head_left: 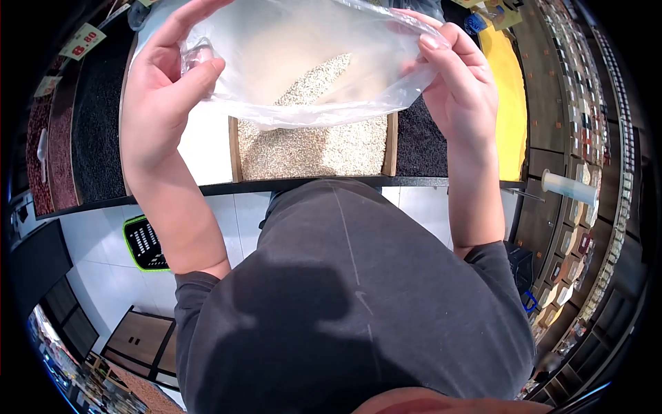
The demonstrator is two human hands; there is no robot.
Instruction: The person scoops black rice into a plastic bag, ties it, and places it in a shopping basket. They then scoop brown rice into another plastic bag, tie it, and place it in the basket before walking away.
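Observation:
A clear plastic bag (262,41) stretches between my two hands, its mouth spread wide. My left hand (162,86) grips the bag's left side, with bunched film between thumb and fingers. At the other side, my right hand (462,83) pinches the rim between thumb and fingers. Below the bag lies a bin of pale grains (310,152) between two wooden dividers (392,145). A streak of pale grain also shows through the clear film. The upper part of the bag runs out of the frame.
Neighbouring bins hold white (207,152), black (420,138), yellow (507,103) and reddish grains (62,152). A price sign (83,41) stands at the upper left. On the floor sits a black basket with a green rim (141,241). Shelves of packaged goods (586,124) line the right side.

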